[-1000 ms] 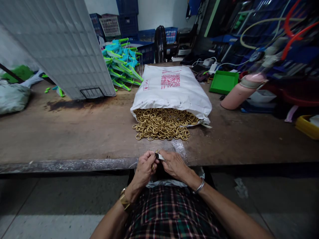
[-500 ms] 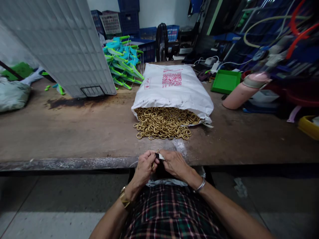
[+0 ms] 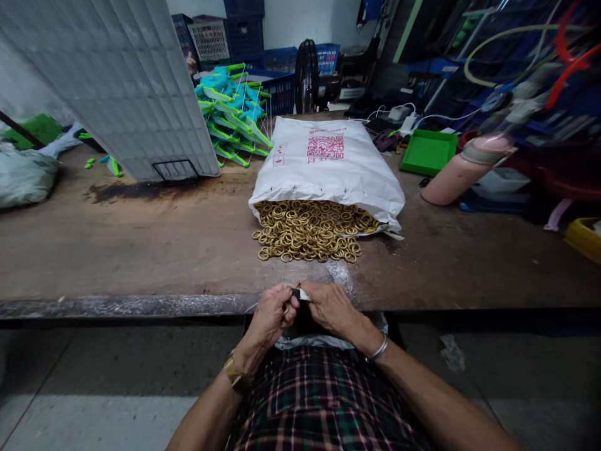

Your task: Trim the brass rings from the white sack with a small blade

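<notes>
Both hands meet just past the front edge of the table, fingers closed. In my left hand (image 3: 273,313), a gold-coloured ring (image 3: 285,309) shows between the curled fingers. My right hand (image 3: 332,308) pinches close against it. Between the fingertips of the two hands sits a small black and white piece (image 3: 303,294), too small to make out. Beyond the hands, a heap of gold-coloured rings (image 3: 305,241) spills from the open mouth of a white woven sack (image 3: 323,169) with red print.
A grey ribbed panel (image 3: 126,94) stands at the left, beside stacked green and blue plastic pieces (image 3: 235,119). To the right are a green tray (image 3: 428,152) and a pink bottle (image 3: 457,175). A fan (image 3: 306,75) and crates (image 3: 244,44) are behind. The wooden table's (image 3: 141,250) edge runs across.
The hands stay together at the table edge with only slight finger movement. The view has shifted a little; the sack and rings have not moved on the table.
</notes>
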`<control>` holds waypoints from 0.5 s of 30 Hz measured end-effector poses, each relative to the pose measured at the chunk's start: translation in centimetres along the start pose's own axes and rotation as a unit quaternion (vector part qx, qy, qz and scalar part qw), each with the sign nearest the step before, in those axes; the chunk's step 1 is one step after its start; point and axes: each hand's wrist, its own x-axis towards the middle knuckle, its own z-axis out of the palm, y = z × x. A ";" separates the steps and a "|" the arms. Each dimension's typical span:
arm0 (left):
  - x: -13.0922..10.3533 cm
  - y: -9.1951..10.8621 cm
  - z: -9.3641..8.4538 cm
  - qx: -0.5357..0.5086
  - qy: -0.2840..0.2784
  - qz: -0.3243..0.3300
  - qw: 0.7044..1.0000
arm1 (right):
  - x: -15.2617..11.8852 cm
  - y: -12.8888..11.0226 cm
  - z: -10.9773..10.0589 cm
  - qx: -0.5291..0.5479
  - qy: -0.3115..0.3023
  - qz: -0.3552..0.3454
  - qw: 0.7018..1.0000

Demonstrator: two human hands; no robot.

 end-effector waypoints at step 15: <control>-0.3 -0.7 0.4 0.000 0.014 0.022 1.000 | 0.0 -0.6 0.6 -0.049 -0.011 0.052 0.997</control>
